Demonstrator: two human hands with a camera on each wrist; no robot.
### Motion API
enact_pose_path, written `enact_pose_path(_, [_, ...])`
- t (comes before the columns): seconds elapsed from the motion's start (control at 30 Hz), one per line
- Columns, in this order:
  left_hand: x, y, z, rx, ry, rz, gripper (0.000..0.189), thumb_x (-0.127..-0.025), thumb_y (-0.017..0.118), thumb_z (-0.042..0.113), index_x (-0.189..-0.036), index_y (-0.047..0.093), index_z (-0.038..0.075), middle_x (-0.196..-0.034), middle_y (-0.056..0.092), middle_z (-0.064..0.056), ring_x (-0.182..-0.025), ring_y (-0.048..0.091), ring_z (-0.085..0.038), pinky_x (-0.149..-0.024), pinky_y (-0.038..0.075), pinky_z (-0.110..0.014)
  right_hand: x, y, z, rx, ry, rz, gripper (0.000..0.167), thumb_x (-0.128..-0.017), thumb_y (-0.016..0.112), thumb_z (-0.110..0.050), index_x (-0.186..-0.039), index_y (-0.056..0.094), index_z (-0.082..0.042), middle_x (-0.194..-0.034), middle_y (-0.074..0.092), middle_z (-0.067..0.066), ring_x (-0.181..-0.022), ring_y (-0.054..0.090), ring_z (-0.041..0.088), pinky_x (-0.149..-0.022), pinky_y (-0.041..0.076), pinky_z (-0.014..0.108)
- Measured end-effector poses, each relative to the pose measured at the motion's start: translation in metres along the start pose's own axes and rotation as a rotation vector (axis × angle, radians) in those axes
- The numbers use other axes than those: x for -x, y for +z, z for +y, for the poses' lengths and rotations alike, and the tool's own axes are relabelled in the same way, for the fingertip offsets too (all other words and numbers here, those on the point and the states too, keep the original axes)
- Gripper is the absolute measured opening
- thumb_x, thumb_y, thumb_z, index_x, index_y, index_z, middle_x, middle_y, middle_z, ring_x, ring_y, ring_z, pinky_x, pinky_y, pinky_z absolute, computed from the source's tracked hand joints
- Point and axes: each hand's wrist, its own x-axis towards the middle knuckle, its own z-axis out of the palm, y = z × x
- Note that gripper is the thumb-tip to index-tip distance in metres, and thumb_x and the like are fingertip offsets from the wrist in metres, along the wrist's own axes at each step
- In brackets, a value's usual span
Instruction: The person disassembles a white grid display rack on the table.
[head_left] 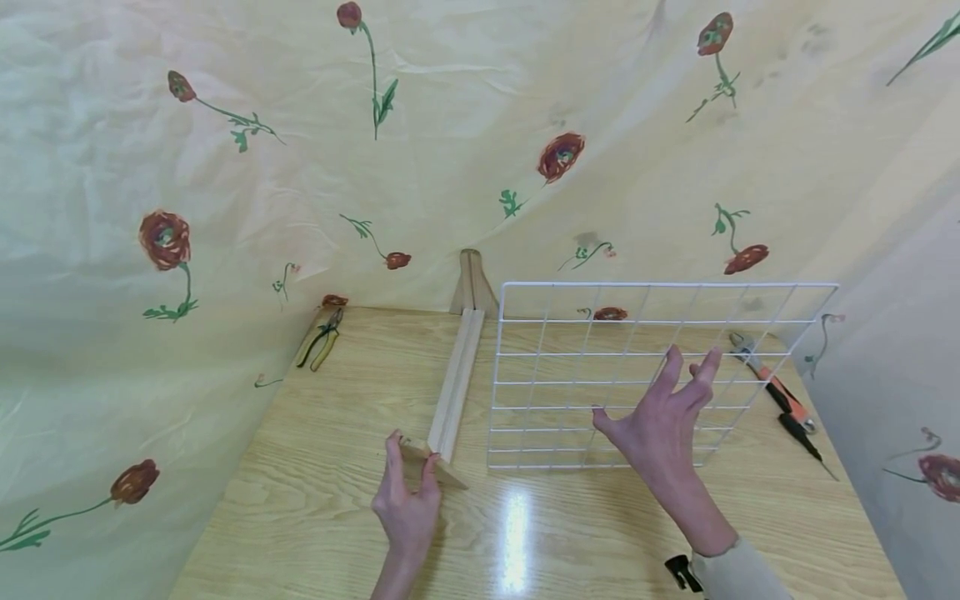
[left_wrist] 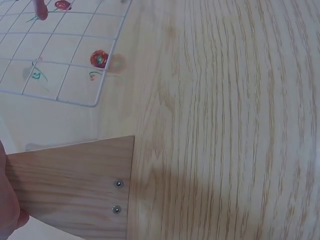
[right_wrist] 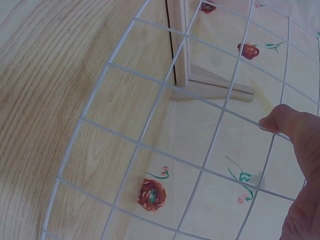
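Observation:
A wooden stand lies on the table: a pale grooved bar joins a tapered end piece at the back to another end board in front. My left hand pinches that front board between thumb and fingers. Two screw heads show on the board in the left wrist view. To the right, a white wire grid is raised on its long edge beside the stand. My right hand holds the grid with spread fingers hooked at its wires; the thumb presses a wire.
Pliers with yellow handles lie at the back left. At the right, an adjustable wrench and a black-handled screwdriver lie partly behind the grid. Flowered cloth hangs behind the wooden table.

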Motion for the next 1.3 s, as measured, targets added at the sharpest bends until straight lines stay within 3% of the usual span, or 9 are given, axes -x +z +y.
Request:
enact_pose_path(0.13, [0.001,0.002,0.004,0.021,-0.006,-0.004,0.057,-0.078,0.079,0.013,-0.124,0.057,-0.013,-0.115,0.065,-0.03,-0.051,0.065,-0.031,-0.034,0.044,-0.014,0.001,0.0,0.001,0.006,-0.004,0.009,0.133,-0.046,0.098,-0.019,-0.146,0.014,0.007,-0.146,-0.017,0.045,-0.12,0.021,0.06,-0.079,0.04,0.066])
enact_pose_path(0.37, [0.003,0.004,0.008,0.015,-0.009,-0.008,0.057,-0.08,0.078,0.016,-0.124,0.058,-0.013,-0.115,0.065,-0.03,-0.068,0.071,-0.041,-0.037,0.051,-0.021,0.001,-0.001,0.0,0.03,0.021,0.013,0.131,-0.045,0.098,-0.018,-0.145,0.017,0.006,-0.148,-0.015,0.044,-0.116,0.025,0.062,-0.067,0.042,0.066])
enact_pose_path(0.57, [0.004,0.006,0.01,0.031,-0.005,-0.004,0.058,-0.08,0.079,0.015,-0.126,0.058,-0.013,-0.116,0.064,-0.032,-0.057,0.068,-0.036,-0.035,0.043,-0.011,0.0,-0.003,0.002,0.042,0.081,-0.039,0.131,-0.045,0.099,-0.019,-0.144,0.018,0.004,-0.153,-0.015,0.038,-0.117,0.025,0.063,-0.059,0.046,0.064])
enact_pose_path(0.73, [0.004,0.007,0.011,0.037,-0.005,-0.006,0.057,-0.082,0.077,0.017,-0.126,0.057,-0.013,-0.116,0.064,-0.032,-0.045,0.061,-0.028,-0.035,0.039,-0.008,-0.003,-0.005,0.005,0.043,0.163,-0.126,0.134,-0.046,0.1,-0.021,-0.146,0.014,0.003,-0.155,-0.02,0.034,-0.12,0.022,0.065,-0.056,0.047,0.068])
enact_pose_path(0.97, [0.003,0.008,0.011,0.035,0.004,-0.001,0.055,-0.086,0.075,0.02,-0.125,0.057,-0.014,-0.115,0.065,-0.031,-0.04,0.055,-0.022,-0.033,0.035,-0.007,-0.019,-0.008,0.009,0.053,0.267,-0.281,0.138,-0.051,0.1,-0.026,-0.149,0.007,0.002,-0.153,-0.022,0.036,-0.118,0.021,0.067,-0.046,0.043,0.051])
enact_pose_path(1.1, [0.003,0.01,0.011,0.037,-0.001,-0.008,0.055,-0.088,0.075,0.022,-0.125,0.057,-0.014,-0.115,0.065,-0.032,-0.037,0.049,-0.017,-0.032,0.032,-0.006,-0.032,-0.007,0.009,0.063,0.32,-0.399,0.139,-0.055,0.098,-0.03,-0.151,0.004,0.005,-0.152,-0.024,0.038,-0.121,0.018,0.07,-0.05,0.046,0.064])
enact_pose_path(1.2, [0.003,0.01,0.011,0.032,-0.006,-0.01,0.055,-0.089,0.074,0.024,-0.125,0.057,-0.013,-0.115,0.065,-0.032,-0.04,0.055,-0.021,-0.032,0.033,-0.006,-0.04,-0.004,0.01,0.074,0.343,-0.483,0.14,-0.057,0.097,-0.032,-0.152,0.002,0.007,-0.151,-0.027,0.039,-0.123,0.017,0.071,-0.058,0.045,0.075])
enact_pose_path(1.3, [0.003,0.01,0.011,0.028,-0.007,-0.011,0.055,-0.091,0.073,0.027,-0.125,0.057,-0.013,-0.115,0.065,-0.032,-0.041,0.058,-0.024,-0.032,0.032,-0.006,-0.044,0.0,0.011,0.075,0.362,-0.557,0.14,-0.058,0.096,-0.032,-0.153,0.002,0.008,-0.149,-0.031,0.038,-0.124,0.016,0.072,-0.06,0.046,0.076])
